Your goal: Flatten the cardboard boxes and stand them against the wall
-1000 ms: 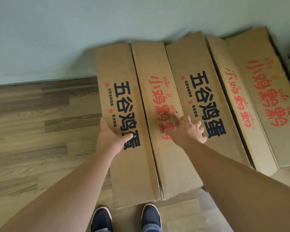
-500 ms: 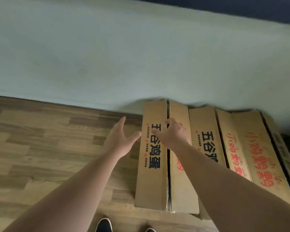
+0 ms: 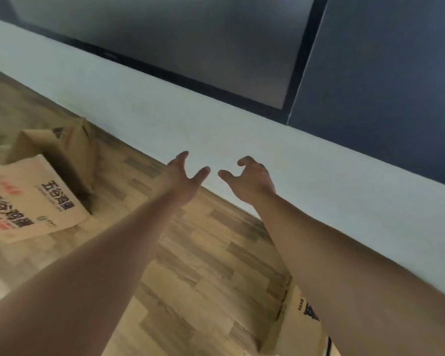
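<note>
While both arms reach forward at mid-frame, the left hand (image 3: 181, 179) and right hand (image 3: 249, 179) hang empty, fingers loosely spread. An unflattened cardboard box (image 3: 36, 191) sits on the wooden floor (image 3: 203, 265) at left; flattened cardboard (image 3: 297, 327) pokes out lower right beside the wall (image 3: 319, 181).

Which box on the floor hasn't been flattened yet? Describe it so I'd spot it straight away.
Look to the far left of the wooden floor, well away from both hands. The open box stands there with its flaps up, just behind a flat printed cardboard sheet. Unlike that sheet, it has upright sides.

Unflattened printed cardboard boxes (image 3: 40, 191) on floor
</note>
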The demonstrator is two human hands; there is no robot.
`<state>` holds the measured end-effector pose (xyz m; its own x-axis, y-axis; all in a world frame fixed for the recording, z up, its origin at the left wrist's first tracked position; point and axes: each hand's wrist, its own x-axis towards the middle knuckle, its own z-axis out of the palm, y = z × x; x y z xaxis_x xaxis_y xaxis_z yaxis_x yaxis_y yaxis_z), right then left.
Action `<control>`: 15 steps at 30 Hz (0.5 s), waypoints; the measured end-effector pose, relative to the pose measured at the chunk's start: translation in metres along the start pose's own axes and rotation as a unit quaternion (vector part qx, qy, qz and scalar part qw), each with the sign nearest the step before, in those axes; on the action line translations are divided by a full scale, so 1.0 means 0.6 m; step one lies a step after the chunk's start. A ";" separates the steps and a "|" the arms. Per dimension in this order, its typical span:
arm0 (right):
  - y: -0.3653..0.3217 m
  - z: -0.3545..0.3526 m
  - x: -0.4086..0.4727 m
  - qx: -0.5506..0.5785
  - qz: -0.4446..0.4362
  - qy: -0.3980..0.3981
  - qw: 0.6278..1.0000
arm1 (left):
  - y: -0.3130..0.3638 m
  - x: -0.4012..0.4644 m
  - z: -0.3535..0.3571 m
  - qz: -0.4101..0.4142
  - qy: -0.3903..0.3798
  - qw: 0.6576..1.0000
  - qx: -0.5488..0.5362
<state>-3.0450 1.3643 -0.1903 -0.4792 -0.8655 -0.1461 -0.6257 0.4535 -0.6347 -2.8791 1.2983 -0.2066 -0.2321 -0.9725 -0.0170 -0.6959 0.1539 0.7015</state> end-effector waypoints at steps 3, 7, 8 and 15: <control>-0.142 0.037 -0.020 0.011 -0.059 0.000 0.998 | -0.040 -0.007 -0.146 -0.008 0.040 0.999 0.018; -0.338 0.096 -0.066 0.040 -0.134 -0.017 0.990 | -0.123 -0.023 -0.347 -0.029 0.095 0.995 0.024; -0.386 0.113 -0.076 0.049 -0.154 -0.024 0.987 | -0.149 -0.027 -0.400 -0.038 0.113 0.992 0.028; -0.620 0.236 -0.107 0.061 -0.230 -0.071 0.969 | -0.318 -0.063 -0.654 -0.095 0.180 0.977 0.069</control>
<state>-2.6943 1.2211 -0.0522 -0.0722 -0.9945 0.0761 -0.6715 -0.0080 -0.7409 -2.4708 1.2371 -0.0601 0.1456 -0.9806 0.1313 -0.7937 -0.0365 0.6073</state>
